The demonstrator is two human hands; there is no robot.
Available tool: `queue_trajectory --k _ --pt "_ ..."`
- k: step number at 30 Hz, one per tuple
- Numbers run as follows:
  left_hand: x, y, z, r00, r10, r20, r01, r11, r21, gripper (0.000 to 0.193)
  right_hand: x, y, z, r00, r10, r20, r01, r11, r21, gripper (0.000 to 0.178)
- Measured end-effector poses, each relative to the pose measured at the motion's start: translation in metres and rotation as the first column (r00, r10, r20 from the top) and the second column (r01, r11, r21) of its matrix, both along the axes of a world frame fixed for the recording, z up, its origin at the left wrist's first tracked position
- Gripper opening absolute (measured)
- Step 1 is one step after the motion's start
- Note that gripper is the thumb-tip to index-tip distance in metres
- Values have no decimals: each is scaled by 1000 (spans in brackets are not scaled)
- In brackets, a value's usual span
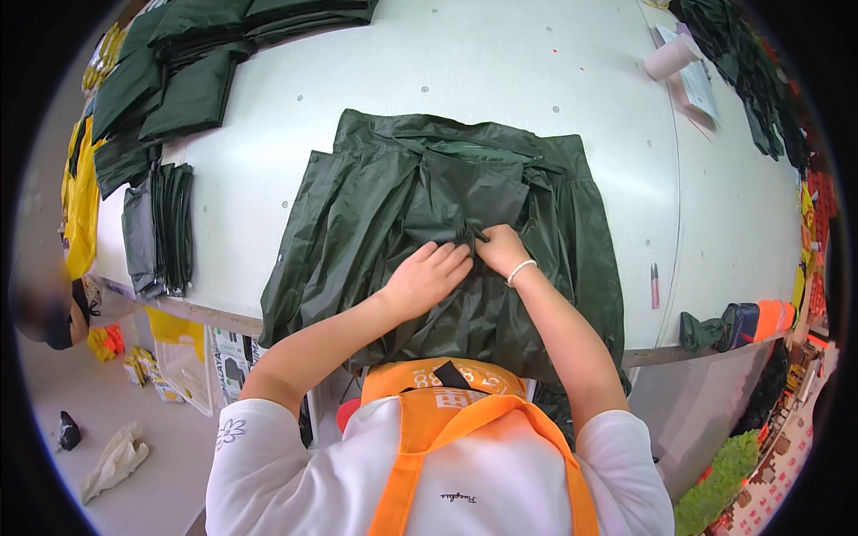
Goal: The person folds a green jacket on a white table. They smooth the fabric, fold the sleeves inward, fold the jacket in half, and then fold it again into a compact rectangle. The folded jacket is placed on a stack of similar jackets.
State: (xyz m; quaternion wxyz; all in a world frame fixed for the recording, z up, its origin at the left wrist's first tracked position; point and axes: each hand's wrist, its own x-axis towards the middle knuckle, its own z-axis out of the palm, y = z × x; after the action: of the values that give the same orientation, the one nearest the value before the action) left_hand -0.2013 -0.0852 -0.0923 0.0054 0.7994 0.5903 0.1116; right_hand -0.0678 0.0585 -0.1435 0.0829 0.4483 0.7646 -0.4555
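A dark green, shiny rain garment point(357, 214) lies spread and creased on the table in front of me. Near its upper edge is an opening, with a flap of the same cloth point(483, 183) below it. Folds of the flap gather between my hands. My left hand point(427, 279) rests low on the garment, its fingers bent at the bunched cloth and its thumb hidden. Close beside it, my right hand point(502, 250) is closed around a pinch of the dark cloth. A light band circles the right wrist.
Folded dark green garments lie in piles point(192, 98) at the far left, with a standing row point(172, 228) nearer. At right are a white cylinder point(672, 57), a pink-handled tool point(654, 286) and rolled bundles point(737, 323). Another person point(58, 308) is at the left edge.
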Motion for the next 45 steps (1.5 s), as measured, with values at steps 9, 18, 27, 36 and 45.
queue_trajectory --k 9,18,27,36,45 --pt "-29 10 -44 761 274 588 -202 962 -187 18 9 -46 38 875 463 -144 -224 648 728 28" --pt "-25 23 -25 941 119 316 -132 991 18 22 -29 1 8 972 203 -117 -152 925 348 20" --pt "-63 51 -50 661 260 704 -92 959 -268 19 -27 -12 38 882 436 -178 -139 602 786 16" --pt "-46 55 -25 915 174 365 -182 983 -12 30 -48 31 19 959 28 -282 5 993 116 10" --pt "-47 63 -41 868 292 402 -272 956 -108 31 37 78 38 902 -25 -432 339 659 671 9"
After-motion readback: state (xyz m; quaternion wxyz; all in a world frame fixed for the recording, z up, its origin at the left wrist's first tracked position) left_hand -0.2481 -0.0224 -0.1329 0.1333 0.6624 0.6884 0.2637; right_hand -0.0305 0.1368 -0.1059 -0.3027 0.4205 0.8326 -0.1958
